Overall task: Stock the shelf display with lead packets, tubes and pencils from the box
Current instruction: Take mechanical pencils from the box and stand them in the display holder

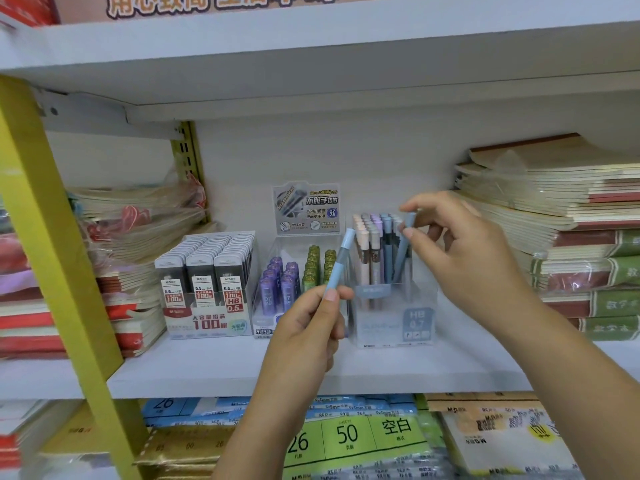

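Right hand (460, 261) pinches the top of a blue pencil (402, 252) between thumb and forefinger, axis near upright, tip down inside the clear display box (394, 327); left hand (308, 327) pinches a second pencil (341, 263), tilted up-right, just left of that box

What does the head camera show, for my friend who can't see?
At a white shelf, the right hand pinches a grey-blue pencil in a clear pencil display, while the left hand holds a light blue pencil in front. Lead packets and tubes stand beside it.
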The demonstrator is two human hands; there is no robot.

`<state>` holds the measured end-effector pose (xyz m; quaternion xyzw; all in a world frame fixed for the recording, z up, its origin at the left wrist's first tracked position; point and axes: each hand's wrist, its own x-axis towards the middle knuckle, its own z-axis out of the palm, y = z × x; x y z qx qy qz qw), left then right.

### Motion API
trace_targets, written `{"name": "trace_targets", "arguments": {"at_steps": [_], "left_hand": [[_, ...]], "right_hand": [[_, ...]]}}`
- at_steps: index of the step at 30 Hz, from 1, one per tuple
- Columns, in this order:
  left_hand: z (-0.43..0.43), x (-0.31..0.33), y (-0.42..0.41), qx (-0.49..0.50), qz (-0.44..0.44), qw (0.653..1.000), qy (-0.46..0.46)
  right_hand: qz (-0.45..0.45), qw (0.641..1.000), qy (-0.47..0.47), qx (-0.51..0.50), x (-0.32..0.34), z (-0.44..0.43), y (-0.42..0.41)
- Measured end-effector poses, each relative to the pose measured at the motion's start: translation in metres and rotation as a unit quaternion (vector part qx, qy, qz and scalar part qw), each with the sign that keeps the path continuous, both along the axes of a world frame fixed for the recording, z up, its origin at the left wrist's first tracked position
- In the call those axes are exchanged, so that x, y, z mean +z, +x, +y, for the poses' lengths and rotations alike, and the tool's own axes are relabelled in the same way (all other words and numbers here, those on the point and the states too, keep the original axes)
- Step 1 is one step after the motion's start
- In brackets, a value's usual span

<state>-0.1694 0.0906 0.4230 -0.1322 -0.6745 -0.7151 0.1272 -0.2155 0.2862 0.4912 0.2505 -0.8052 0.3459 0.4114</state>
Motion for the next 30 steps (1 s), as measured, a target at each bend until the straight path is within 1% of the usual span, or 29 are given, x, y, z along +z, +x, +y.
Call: {"name": "trace_targets", "arguments": {"at_steps": [3,6,15,18,22,24,30], "left_hand": [[-0.001,-0.001,-0.001,0.001,-0.004,1.0,-0.004],[-0.003,-0.003,-0.002,0.0,-0.006,1.0,-0.005],[-0.006,-0.004,-0.002,-0.006,-0.005,1.0,-0.003],[-0.007,-0.004,-0.002,-0.005,-0.005,1.0,-0.003],[-0.009,-0.003,-0.002,-0.001,-0.006,1.0,0.0],[-0.009,-0.003,-0.001,-0.001,-0.005,1.0,-0.002],[-0.008,-0.004,-0.001,-0.002,-0.003,1.0,-0.01]], "right_hand": [[-0.026,0.999,0.027,-0.019,-0.004,-0.002,-0.005],[-0.03,0.999,0.036,-0.027,-0.005,-0.002,-0.01],[0.009,0.999,0.019,-0.034,-0.008,-0.012,-0.014],[0.027,0.999,-0.002,-0.041,-0.009,-0.015,-0.016],[0.064,0.993,0.018,-0.095,-0.008,-0.014,-0.023],[0.069,0.99,0.017,-0.119,-0.008,-0.012,-0.026],[0.007,0.988,0.057,-0.142,-0.011,-0.008,-0.03]]}}
